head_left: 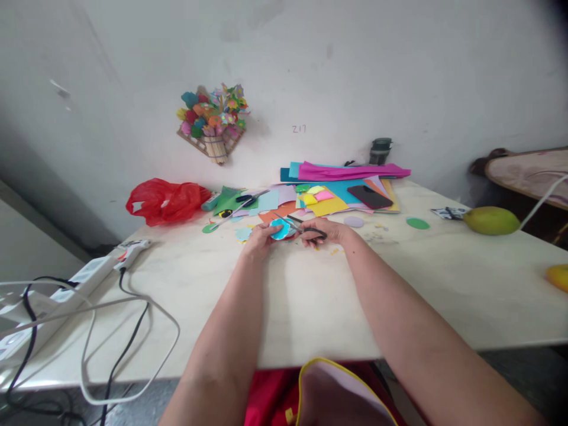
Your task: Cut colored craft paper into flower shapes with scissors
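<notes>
Blue scalloped paper (279, 229) is held up between the two hands, over the counter (306, 313). From the left, a white power strip (94, 270) lies with looping cables along the counter's edge. Next comes a crumpled red plastic bag (165, 202), then, mounted on the wall, a bouquet of colourful flowers (213, 118). The left hand (261, 238) pinches the paper by its left side. Just beside it, the right hand (323, 229) grips dark-handled scissors (306, 229), their blades pointing left at the paper. Behind the hands spread coloured sheets (329, 207), with a dark phone (370, 197) on top; a dark cup (380, 152) stands behind them by the wall. Farther right lie a lilac disc (353, 222), a green disc (418, 223), a green-yellow fruit (491, 220) and, at the picture's edge, an orange-yellow fruit (558, 277).
</notes>
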Action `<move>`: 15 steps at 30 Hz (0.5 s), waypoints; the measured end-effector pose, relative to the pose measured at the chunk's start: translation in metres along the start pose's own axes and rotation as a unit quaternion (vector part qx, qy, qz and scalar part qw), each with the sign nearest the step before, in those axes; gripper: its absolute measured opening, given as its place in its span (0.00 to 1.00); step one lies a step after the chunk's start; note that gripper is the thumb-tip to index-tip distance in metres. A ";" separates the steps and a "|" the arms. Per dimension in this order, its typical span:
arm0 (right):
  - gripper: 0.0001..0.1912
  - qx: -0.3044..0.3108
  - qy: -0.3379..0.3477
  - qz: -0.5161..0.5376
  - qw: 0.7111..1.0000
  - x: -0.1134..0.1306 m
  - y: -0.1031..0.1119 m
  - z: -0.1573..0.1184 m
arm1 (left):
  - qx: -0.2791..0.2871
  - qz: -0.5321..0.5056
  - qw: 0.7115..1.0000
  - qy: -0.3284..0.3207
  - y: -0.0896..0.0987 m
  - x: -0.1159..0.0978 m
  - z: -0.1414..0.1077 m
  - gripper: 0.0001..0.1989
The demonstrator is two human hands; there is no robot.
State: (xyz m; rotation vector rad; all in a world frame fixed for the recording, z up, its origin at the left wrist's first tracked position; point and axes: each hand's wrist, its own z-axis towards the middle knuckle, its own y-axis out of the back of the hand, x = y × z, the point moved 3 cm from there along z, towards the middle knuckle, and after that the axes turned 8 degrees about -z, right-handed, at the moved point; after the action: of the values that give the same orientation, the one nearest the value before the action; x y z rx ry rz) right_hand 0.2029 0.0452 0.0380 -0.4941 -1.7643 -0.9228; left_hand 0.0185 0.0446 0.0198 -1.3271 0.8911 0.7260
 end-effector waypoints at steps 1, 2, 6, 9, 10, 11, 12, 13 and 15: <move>0.05 0.001 -0.001 -0.002 1.000 0.000 0.000 0.000 | 0.003 0.001 1.000 0.000 0.000 0.000 0.000 0.16; 0.04 0.002 -0.003 -0.005 1.000 0.000 0.000 0.000 | 0.004 0.001 1.000 0.000 0.001 0.000 0.000 0.16; 0.04 0.000 -0.006 -0.021 1.000 -0.001 0.001 0.001 | 0.005 0.008 1.000 -0.001 0.004 0.001 0.002 0.16; 0.05 0.002 0.002 -0.033 0.999 -0.004 0.002 0.003 | 0.009 0.024 1.000 -0.004 0.007 0.001 0.004 0.16; 0.05 0.005 0.007 -0.034 0.999 -0.005 0.002 0.004 | 0.009 0.030 0.999 -0.006 0.007 0.000 0.004 0.15; 0.05 0.008 0.012 -0.035 0.999 -0.006 0.002 0.004 | 0.008 0.036 0.999 -0.007 0.008 0.000 0.004 0.15; 0.05 0.009 0.016 -0.035 0.999 -0.007 0.003 0.005 | 0.007 0.041 0.999 -0.008 0.008 -0.001 0.004 0.15; 0.05 0.010 0.020 -0.034 0.999 -0.006 0.003 0.004 | 0.006 0.045 0.999 -0.008 0.008 -0.001 0.003 0.16; 0.05 0.011 0.023 -0.034 0.999 -0.005 0.002 0.004 | 0.007 0.051 0.999 -0.006 0.009 -0.001 0.003 0.16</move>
State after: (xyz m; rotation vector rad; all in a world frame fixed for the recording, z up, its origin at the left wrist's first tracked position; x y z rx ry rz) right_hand 0.2043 0.0499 0.0332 -0.3976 -1.7563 -0.9541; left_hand 0.0109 0.0487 0.0166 -1.2712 0.9585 0.8055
